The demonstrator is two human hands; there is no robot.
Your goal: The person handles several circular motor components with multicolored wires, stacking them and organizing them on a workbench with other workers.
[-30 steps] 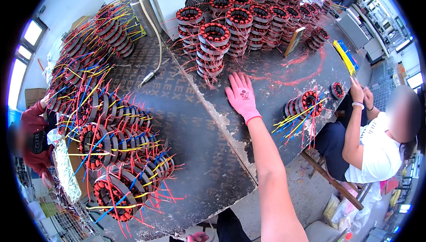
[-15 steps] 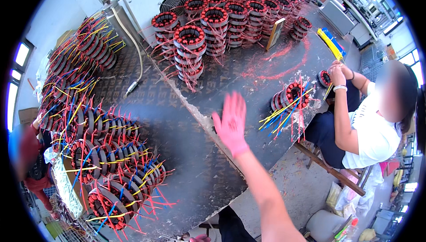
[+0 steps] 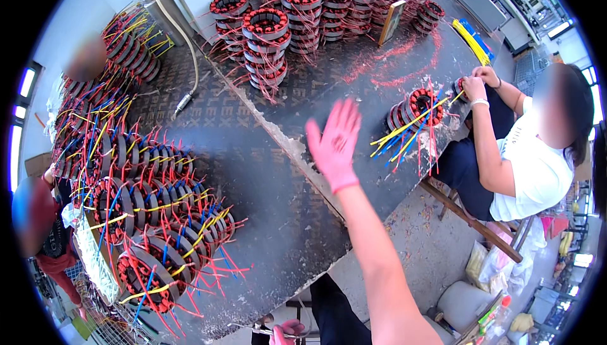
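My right hand [image 3: 334, 146], in a pink glove, is raised over the dark tabletop with its fingers stretched out and spread, holding nothing. Low at the bottom edge, my left hand [image 3: 288, 331] shows only in part. Its pink-gloved fingers are curled beside a thin metal piece, and what they hold is not clear. Left of my right hand lie rows of motor stators [image 3: 148, 275] with red, yellow and blue wires sticking out. Beyond it stand stacks of stators with red windings [image 3: 266, 44]. To its right a short row of wired stators [image 3: 422, 110] lies on its side.
A co-worker [image 3: 537, 161] sits at the right, both hands at a stator [image 3: 460, 87]. Yellow sleeves or wires [image 3: 471, 41] lie behind. A hose with a metal tip [image 3: 183, 101] hangs at the back left. Another person [image 3: 38, 218] is at the far left.
The view has shifted, so the stacks sit higher. My right hand stays spread over the table, its fingers farther apart. More of my left hand shows. The co-worker's hands have moved onto the stator.
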